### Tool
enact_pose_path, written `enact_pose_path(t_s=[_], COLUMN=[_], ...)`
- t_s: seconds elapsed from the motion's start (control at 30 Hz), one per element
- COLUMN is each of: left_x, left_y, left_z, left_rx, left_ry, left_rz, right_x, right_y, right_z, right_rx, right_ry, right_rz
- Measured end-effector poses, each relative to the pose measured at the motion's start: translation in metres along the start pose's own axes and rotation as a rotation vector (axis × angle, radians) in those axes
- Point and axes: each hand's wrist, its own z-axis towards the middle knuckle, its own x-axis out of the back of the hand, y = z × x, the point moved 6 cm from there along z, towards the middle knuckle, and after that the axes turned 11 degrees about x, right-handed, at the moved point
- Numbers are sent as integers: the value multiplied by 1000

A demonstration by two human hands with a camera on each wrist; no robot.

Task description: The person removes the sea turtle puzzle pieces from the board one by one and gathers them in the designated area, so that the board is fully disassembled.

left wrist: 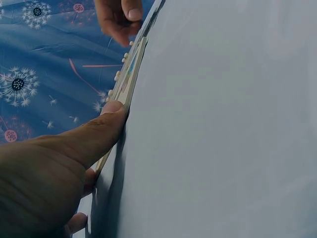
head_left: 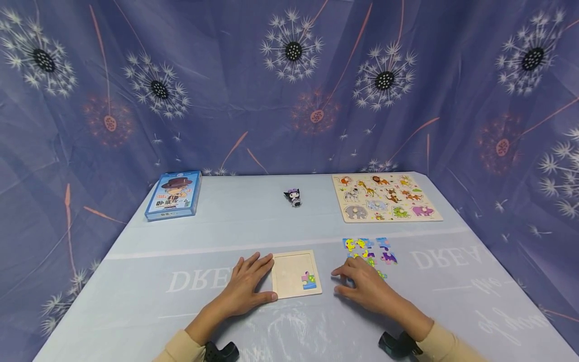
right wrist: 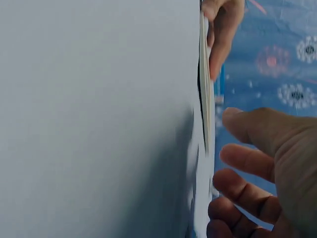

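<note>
My left hand point(head_left: 244, 287) rests at the left side of a small square wooden puzzle tray point(head_left: 287, 271), thumb by its near corner and fingertips by its far one. In the left wrist view its thumb point(left wrist: 101, 130) lies against the tray's edge. Joined jigsaw pieces point(head_left: 309, 280), pink, green and blue, sit in the tray's near right corner. My right hand point(head_left: 368, 287) hovers between the tray and the loose jigsaw pieces point(head_left: 389, 258), partly covering these. Its fingers are loosely bent, and the right wrist view shows nothing between thumb and fingers point(right wrist: 247, 161).
Behind the loose pieces lies a wooden animal peg board point(head_left: 384, 197). A small black-and-white figurine point(head_left: 294, 197) stands at the back middle. A blue box point(head_left: 174, 196) lies at the back left. A blue dandelion-print curtain point(head_left: 253, 100) hangs behind the table.
</note>
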Motion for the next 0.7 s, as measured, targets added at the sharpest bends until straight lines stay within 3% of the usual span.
enact_pose_path(t_s=[0.3,0.7], left_x=[1,1], left_y=[0,-1], left_z=[-1,-1], left_rx=[-6,1], left_ry=[9,4], left_rz=[2,-18], right_x=[-19,-33], right_y=[-20,-22], right_z=[28,43], right_rx=[37,-1], right_ry=[17,5], right_rz=[-1,-4])
